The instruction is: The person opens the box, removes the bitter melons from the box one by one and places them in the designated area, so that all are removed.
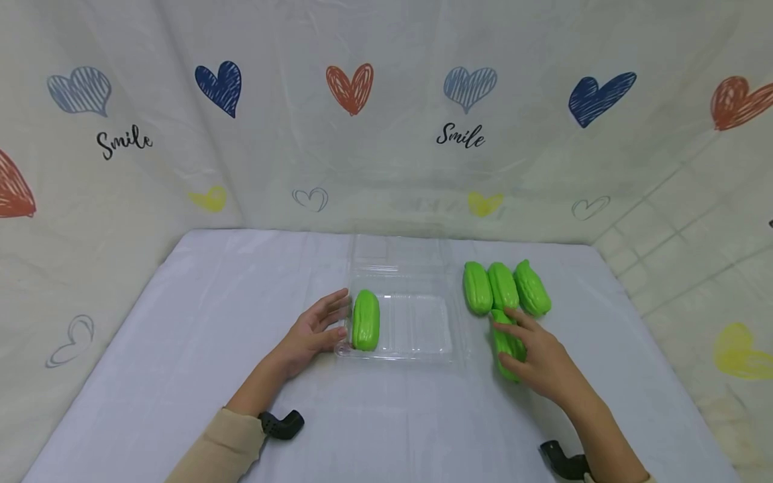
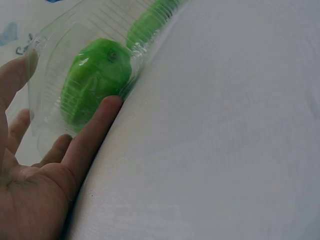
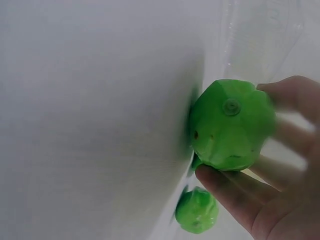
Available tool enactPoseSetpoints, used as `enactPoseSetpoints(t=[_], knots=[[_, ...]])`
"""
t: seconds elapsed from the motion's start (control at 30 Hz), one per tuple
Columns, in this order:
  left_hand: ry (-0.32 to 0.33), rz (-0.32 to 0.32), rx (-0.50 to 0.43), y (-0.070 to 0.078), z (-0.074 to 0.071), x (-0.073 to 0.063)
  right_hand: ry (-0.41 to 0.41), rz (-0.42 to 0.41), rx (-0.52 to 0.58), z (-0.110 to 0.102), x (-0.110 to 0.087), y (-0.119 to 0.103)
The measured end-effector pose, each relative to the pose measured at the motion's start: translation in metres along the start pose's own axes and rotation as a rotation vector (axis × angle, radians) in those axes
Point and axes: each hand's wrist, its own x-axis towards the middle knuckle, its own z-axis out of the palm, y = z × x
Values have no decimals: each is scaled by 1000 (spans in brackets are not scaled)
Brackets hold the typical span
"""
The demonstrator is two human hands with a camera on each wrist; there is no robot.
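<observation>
A clear plastic clamshell box (image 1: 417, 359) lies with its lid folded back, one green ribbed gourd (image 1: 366, 322) upright along its left side. My left hand (image 1: 308, 335) rests against the box's left wall, its fingers mostly straight; in the left wrist view the thumb (image 2: 102, 115) lies along the wall beside that gourd. To the right of the box, my right hand (image 1: 543, 359) holds another green gourd (image 3: 230, 125), thumb and fingers on opposite sides of it. That gourd's round end faces the right wrist camera, close over the cloth.
Three more green gourds stand in a row at the back right: a left one (image 1: 478, 288), a middle one (image 1: 503, 285) and a right one (image 1: 533, 288). White cloth (image 1: 386, 422) covers the table. A curtain (image 1: 386, 161) with printed hearts hangs behind it.
</observation>
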Motion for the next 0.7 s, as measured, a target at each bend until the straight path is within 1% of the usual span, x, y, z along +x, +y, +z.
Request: enactPoseSetpoints(t=[0.47, 0.7], knots=[[-1, 0, -18, 0, -1, 0, -58, 18, -6, -2, 3, 2], [-6, 2, -25, 0, -1, 0, -37, -20, -23, -8, 5, -1]])
